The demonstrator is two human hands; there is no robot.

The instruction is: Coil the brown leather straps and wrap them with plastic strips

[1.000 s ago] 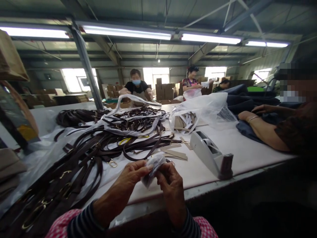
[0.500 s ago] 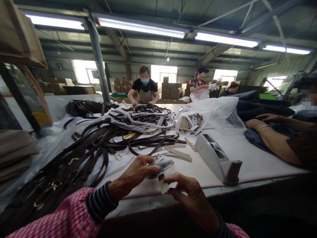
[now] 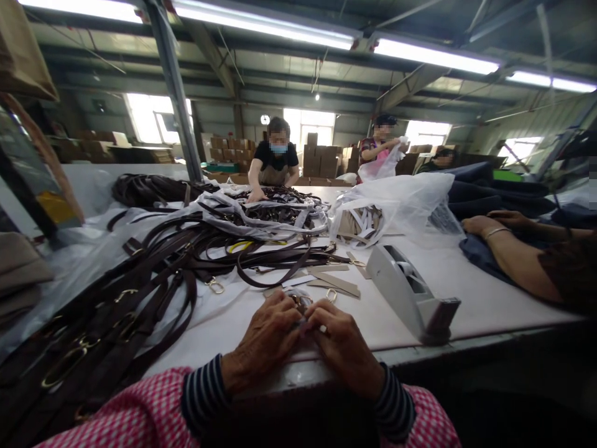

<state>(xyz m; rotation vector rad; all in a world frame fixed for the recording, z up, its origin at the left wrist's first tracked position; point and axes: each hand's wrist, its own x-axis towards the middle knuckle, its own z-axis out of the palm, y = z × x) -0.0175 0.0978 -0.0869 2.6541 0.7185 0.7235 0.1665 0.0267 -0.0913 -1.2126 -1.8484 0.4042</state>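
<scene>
My left hand (image 3: 263, 342) and my right hand (image 3: 342, 345) rest side by side at the near edge of the white table (image 3: 466, 280), fingers curled together around a small clear plastic-wrapped piece (image 3: 298, 302) with a metal clasp showing. Most of that piece is hidden under my fingers. A gold snap hook (image 3: 331, 295) lies just beyond my right hand. Dark brown leather straps (image 3: 177, 261) with gold buckles sprawl across the table to the left of my hands.
A grey tape dispenser (image 3: 410, 295) stands right of my hands. Beige card strips (image 3: 333, 280) lie beyond. A clear plastic bag (image 3: 396, 205) of strips sits farther back. A co-worker's forearm (image 3: 508, 258) rests on dark fabric at right; two people work at the far end.
Both hands came down from mid-air onto the table edge with the wrapped piece. My right hand, open under it half a second ago, has closed beside the left.
</scene>
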